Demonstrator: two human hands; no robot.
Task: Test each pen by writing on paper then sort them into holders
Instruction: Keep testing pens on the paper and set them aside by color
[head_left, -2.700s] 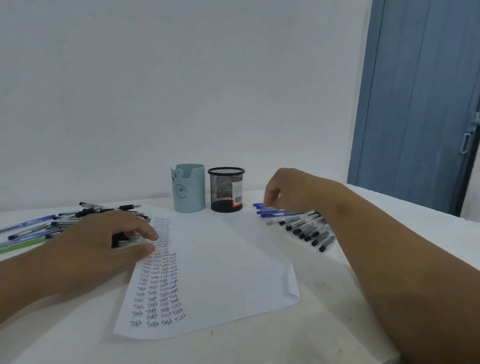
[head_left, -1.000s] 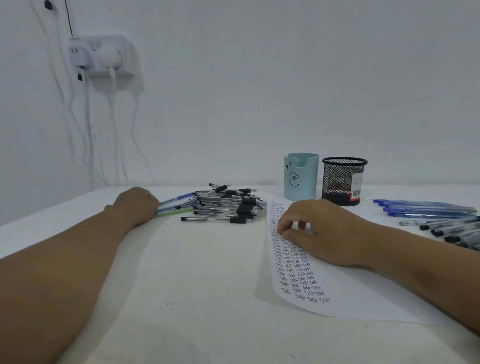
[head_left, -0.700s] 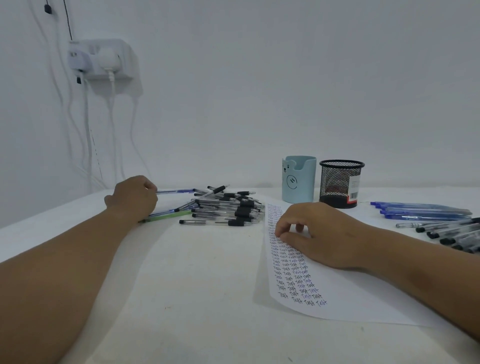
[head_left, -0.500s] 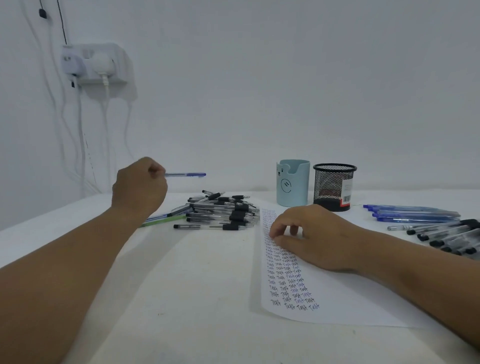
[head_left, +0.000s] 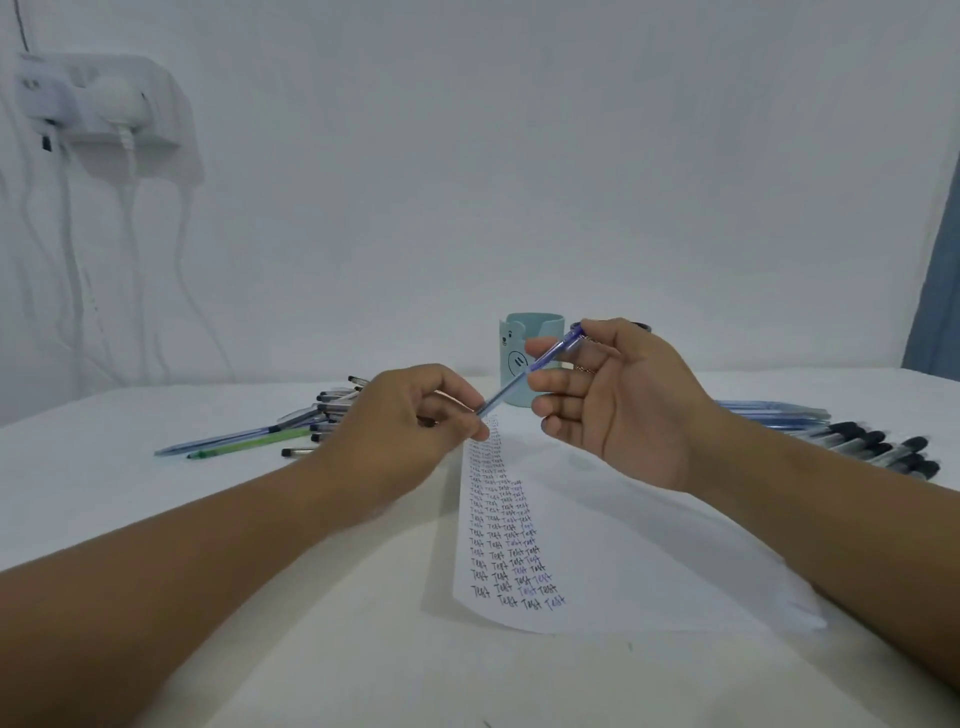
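Head view: left hand (head_left: 400, 431) and right hand (head_left: 618, 400) pinch a blue pen (head_left: 530, 371) above the paper (head_left: 623, 545); many "Test" rows written; untested pile (head_left: 322, 415) remains; teal holder (head_left: 524, 358) apparently unfilled.

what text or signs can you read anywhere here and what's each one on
"Test": handwritten over and over in columns, black and blue ink, down the left side of the paper; the upper rows are too small to make out.
A drawn face, no letters: on the blue holder.
The blue pen held by both hands: no readable print.
Pens on the table: any print is too small to read.
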